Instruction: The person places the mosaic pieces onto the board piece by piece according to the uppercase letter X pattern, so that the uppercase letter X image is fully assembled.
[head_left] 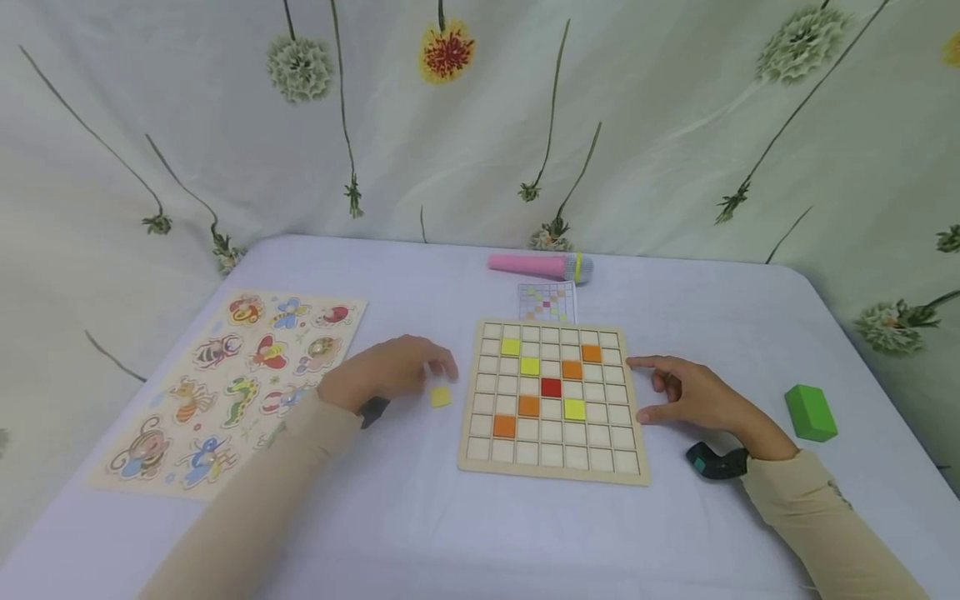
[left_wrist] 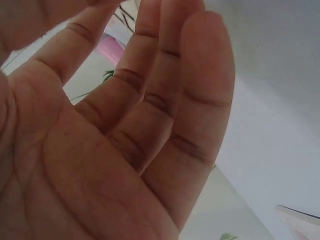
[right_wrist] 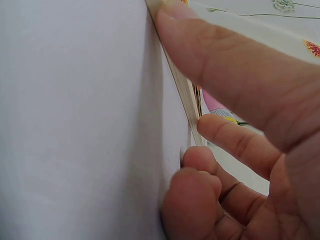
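Note:
A wooden grid board (head_left: 555,477) lies flat on the table, with one red tile (head_left: 551,387) near its middle and several yellow and orange tiles around it in diagonal lines. Left of the board, a loose yellow tile (head_left: 440,397) lies on the cloth. My left hand (head_left: 397,367) hovers just beside and above that tile; its palm (left_wrist: 100,165) holds nothing in the left wrist view. At the board's right side, my right hand (head_left: 693,396) touches the edge with thumb (right_wrist: 210,55) and index fingertip, its other fingers curled loosely. In the right wrist view the board's side (right_wrist: 182,95) appears edge-on.
Behind the board lie a small printed pattern card (head_left: 547,302) and a pink toy microphone (head_left: 528,265). A sheet of insect pictures (head_left: 243,358) covers the left side. To the right of my right hand stands a green block (head_left: 811,412). A flowered cloth hangs behind the table.

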